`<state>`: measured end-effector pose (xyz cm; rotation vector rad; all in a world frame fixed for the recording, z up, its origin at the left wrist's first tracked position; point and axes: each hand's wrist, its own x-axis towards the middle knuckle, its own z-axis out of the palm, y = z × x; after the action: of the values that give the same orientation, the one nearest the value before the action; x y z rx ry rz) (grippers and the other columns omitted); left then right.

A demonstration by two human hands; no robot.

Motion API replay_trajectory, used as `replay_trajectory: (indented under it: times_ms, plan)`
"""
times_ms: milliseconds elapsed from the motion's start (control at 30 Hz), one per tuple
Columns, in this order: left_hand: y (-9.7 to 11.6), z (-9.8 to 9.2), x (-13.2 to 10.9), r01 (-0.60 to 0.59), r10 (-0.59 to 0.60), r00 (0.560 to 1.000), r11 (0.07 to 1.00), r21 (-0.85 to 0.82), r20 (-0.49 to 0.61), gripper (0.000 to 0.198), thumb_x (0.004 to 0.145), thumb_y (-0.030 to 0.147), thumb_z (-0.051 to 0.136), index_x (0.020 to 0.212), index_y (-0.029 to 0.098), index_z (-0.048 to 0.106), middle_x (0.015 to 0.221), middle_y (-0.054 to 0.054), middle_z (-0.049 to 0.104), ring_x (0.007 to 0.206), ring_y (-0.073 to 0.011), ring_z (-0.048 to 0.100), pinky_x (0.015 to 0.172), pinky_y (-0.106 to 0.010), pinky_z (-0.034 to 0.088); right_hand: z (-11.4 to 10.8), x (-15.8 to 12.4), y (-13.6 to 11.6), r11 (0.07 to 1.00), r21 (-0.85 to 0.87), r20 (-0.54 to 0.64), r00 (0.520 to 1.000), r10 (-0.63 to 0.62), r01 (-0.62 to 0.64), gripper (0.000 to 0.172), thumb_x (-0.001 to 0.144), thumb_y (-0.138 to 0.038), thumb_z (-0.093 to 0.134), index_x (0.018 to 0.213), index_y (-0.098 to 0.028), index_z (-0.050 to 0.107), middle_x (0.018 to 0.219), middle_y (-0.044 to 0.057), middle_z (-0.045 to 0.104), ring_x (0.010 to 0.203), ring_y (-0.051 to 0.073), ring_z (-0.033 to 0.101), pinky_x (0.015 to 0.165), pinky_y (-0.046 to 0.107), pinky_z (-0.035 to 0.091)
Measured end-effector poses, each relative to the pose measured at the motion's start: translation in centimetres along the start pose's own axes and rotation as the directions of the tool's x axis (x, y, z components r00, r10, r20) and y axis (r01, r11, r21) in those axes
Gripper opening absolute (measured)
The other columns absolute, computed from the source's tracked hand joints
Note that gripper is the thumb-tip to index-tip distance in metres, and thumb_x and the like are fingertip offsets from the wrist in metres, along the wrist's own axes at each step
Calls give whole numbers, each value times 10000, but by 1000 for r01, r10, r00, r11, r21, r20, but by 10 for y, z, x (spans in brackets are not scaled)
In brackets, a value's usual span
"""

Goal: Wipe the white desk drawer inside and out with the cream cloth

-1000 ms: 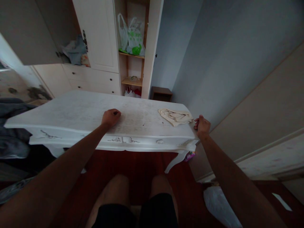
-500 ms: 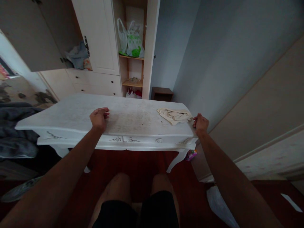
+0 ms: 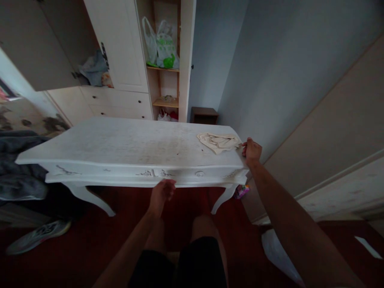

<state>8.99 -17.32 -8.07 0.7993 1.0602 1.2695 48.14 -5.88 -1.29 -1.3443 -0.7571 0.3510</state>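
At right hand (image 3: 252, 151), white table (image 3: 120, 144) lengthwise left-to-right

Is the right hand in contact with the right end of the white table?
Touching. The head view shows the right hand closed on the right end of the white table, fingers against its edge with no gap, just beside the cloth.

Wardrobe (image 3: 120, 48): cream, set at the far left, one door swung open.
Plastic bags (image 3: 162, 46): white and green, kept on the upper open shelf (image 3: 163, 69).
Nightstand (image 3: 205, 115): small, dark brown, placed far against the blue-grey wall (image 3: 270, 60).
Shoe (image 3: 39, 236): grey, laid near left on the dark red floor (image 3: 126, 224).
Bedding (image 3: 15, 168): dark grey, heaped at the left edge.
White bag (image 3: 277, 254): laid on the floor, near right.
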Motion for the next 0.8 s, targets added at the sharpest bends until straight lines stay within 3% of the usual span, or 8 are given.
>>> replay_trajectory:
  times_ms: [100, 167, 233, 333, 433, 600, 800]
  plan:
    - [-26, 20, 0, 291, -300, 939, 954, 79, 170, 372, 700, 448, 743, 927, 157, 695, 659, 2, 622, 495, -99, 489, 444, -204, 330, 1, 0, -1, 1000, -19, -9, 1000, 3, -3, 487, 938, -483, 574, 551, -187, 579, 331, -65, 423, 249, 62, 342, 287, 180, 267]
    - [-30, 36, 7, 479, -471, 844, 877, 34, 256, 351, 812, 465, 673, 979, 157, 680, 632, 15, 594, 470, -90, 461, 438, -191, 328, 1, 0, -2, 1000, -30, -16, 1000, 4, -4, 478, 944, -469, 563, 555, -191, 576, 331, -63, 426, 253, 67, 350, 286, 181, 272]
    - [-27, 51, 18, 649, -601, 722, 760, -34, 344, 397, 917, 512, 543, 962, 138, 668, 607, 0, 577, 443, -95, 439, 404, -183, 295, 2, 0, -3, 999, -37, -19, 1000, 10, -11, 471, 945, -453, 558, 552, -195, 569, 332, -62, 428, 258, 71, 359, 288, 182, 281]
    - [-22, 70, 34, 798, -676, 562, 594, -99, 477, 455, 954, 524, 486, 945, 103, 660, 623, -55, 598, 435, -107, 445, 356, -161, 222, 3, 1, -3, 999, -40, -28, 999, 16, -17, 464, 943, -445, 553, 552, -195, 564, 338, -61, 434, 265, 71, 368, 298, 182, 289]
    - [-21, 81, 46, 859, -663, 476, 490, -145, 577, 436, 939, 498, 520, 972, 87, 659, 630, -67, 591, 435, -107, 439, 330, -143, 199, 3, 3, -2, 998, -52, -28, 999, 19, -20, 458, 946, -428, 540, 557, -191, 573, 344, -61, 436, 271, 68, 372, 309, 181, 291]
    - [-19, 90, 54, 873, -669, 452, 466, -142, 589, 355, 965, 408, 496, 980, 89, 651, 608, -42, 568, 422, -96, 438, 315, -132, 236, 4, 6, 0, 997, -73, -30, 999, 18, -20, 437, 950, -405, 525, 572, -194, 585, 352, -62, 439, 271, 70, 371, 307, 184, 295]
    - [-22, 102, 51, 817, -676, 555, 554, -163, 485, 271, 952, 366, 514, 904, 126, 630, 573, -14, 564, 383, -90, 431, 336, -150, 267, 4, 8, 2, 995, -103, -31, 999, 12, -15, 430, 951, -372, 515, 566, -195, 589, 355, -60, 446, 267, 80, 383, 302, 194, 302]
